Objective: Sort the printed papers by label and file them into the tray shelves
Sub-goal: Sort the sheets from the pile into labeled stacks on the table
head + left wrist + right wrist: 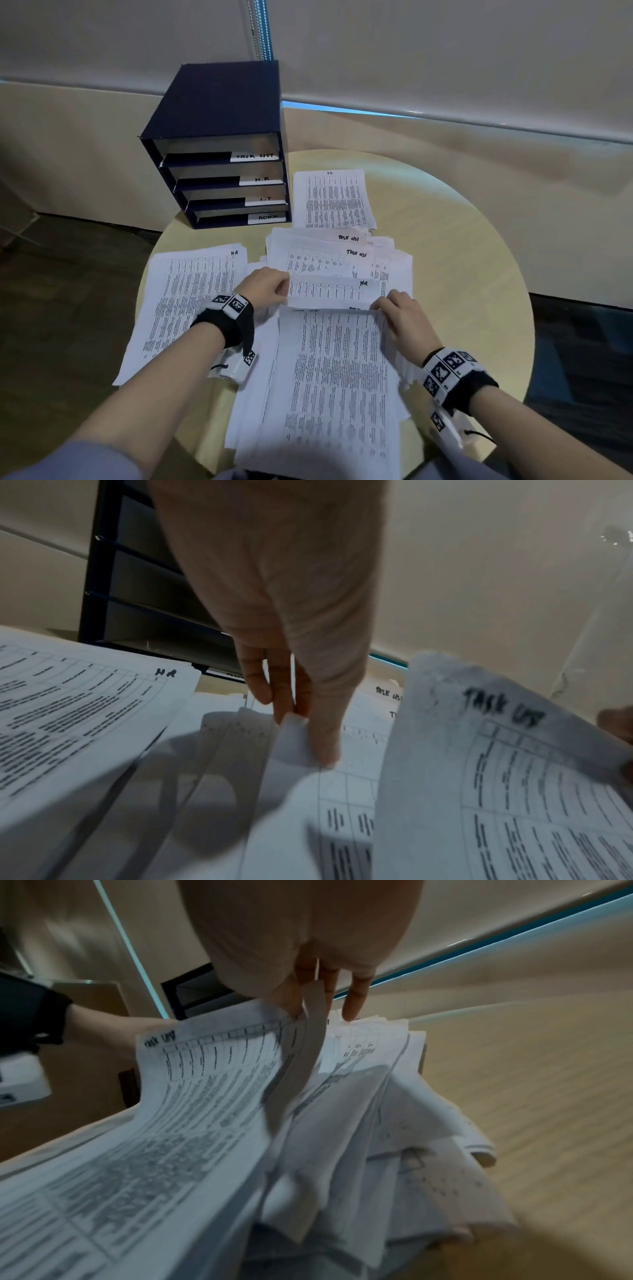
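A navy tray unit stands at the table's back left, its shelves marked TASK LIST, H.R., I.T. and ADMIN. In front of me lies a loose stack of printed papers. My right hand pinches the far right corner of its top sheet, marked TASK LIST, and bends that edge upward. My left hand pinches the left corner of the sheet marked HR just beyond it. The left wrist view shows thumb and fingers closed on that corner. Sorted piles lie around: HR, TASK LIST, I.T..
The round pale wooden table shows bare wood on its right half and a curved edge toward the dark floor. A wall with a light strip runs behind the tray unit. Wrist straps with printed markers sit on both forearms.
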